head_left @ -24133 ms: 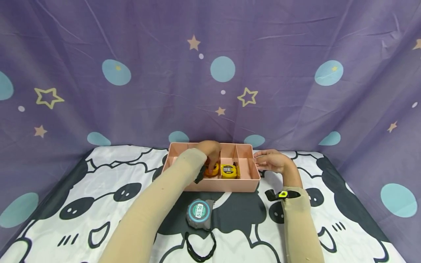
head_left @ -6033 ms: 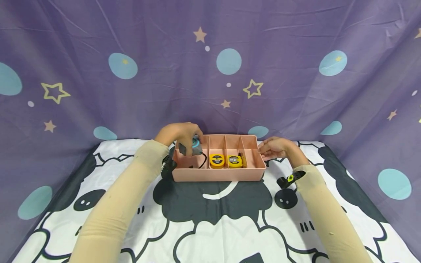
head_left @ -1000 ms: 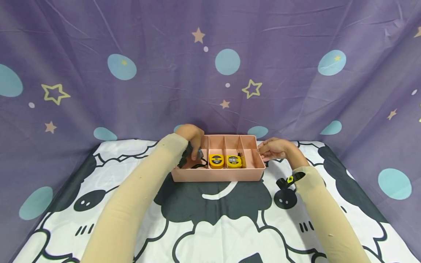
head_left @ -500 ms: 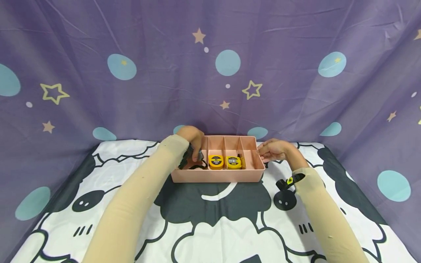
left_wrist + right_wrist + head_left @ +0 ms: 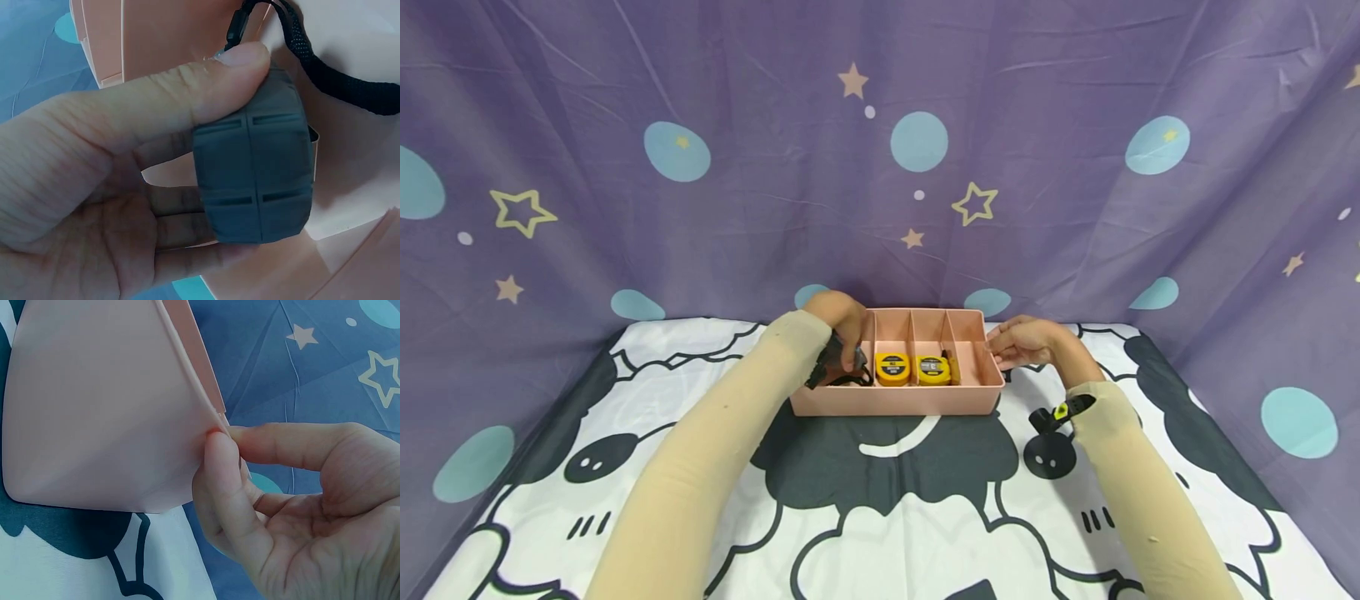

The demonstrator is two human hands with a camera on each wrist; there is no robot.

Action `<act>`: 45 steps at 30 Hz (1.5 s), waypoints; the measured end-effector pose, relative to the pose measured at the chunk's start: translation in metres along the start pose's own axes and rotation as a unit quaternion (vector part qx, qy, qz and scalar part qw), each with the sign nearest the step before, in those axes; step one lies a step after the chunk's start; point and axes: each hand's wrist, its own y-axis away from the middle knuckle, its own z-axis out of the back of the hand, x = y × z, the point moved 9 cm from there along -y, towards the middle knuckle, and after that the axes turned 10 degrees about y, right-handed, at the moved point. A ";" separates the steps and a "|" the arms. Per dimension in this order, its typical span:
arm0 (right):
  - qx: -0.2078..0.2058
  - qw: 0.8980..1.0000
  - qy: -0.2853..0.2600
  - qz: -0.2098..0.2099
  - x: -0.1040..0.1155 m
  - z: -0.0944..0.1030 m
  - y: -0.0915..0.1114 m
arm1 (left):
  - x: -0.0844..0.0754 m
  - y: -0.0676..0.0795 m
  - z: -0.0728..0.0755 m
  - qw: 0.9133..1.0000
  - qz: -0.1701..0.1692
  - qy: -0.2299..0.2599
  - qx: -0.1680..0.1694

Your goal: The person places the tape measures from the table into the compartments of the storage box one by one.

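My left hand (image 5: 844, 323) reaches down into the left end of a pink divided box (image 5: 897, 402). In the left wrist view it grips a grey tape measure (image 5: 253, 162), thumb on one side and fingers round the other. A black wrist strap (image 5: 325, 78) trails from the tape measure onto the compartment floor. My right hand (image 5: 1024, 340) is at the box's right end, thumb and fingertips pinching the rim of the pink end wall (image 5: 106, 419) in the right wrist view. Two yellow tape measures, one (image 5: 892, 369) beside the other (image 5: 933, 371), sit in the middle compartments.
The box stands on a black-and-white cartoon-print cloth (image 5: 895, 542), close to a purple curtain (image 5: 775, 167) at the back. A black-and-yellow wrist device (image 5: 1060, 412) is strapped to the right wrist.
The grey tape measure lay on the cloth 24 seconds ago; since then it has moved into the box's left compartment. Over the last second the strap bunched slightly, while the right hand stayed put.
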 end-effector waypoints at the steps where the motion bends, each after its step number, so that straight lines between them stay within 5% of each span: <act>1: -0.001 1.000 0.001 0.000 0.000 0.000 0.000 | 0.000 0.000 0.000 1.000 0.003 0.002 0.000; 20: 0.008 1.000 0.003 0.003 0.002 0.000 -0.001 | 0.002 -0.004 -0.006 0.999 0.018 0.046 0.012; 33: 0.018 1.000 -0.001 0.017 0.002 -0.004 0.001 | 0.006 -0.001 -0.011 0.987 0.138 0.056 0.054; 45: 0.020 1.000 0.001 0.018 0.000 -0.003 0.000 | 0.005 -0.007 -0.018 0.992 0.061 0.037 0.100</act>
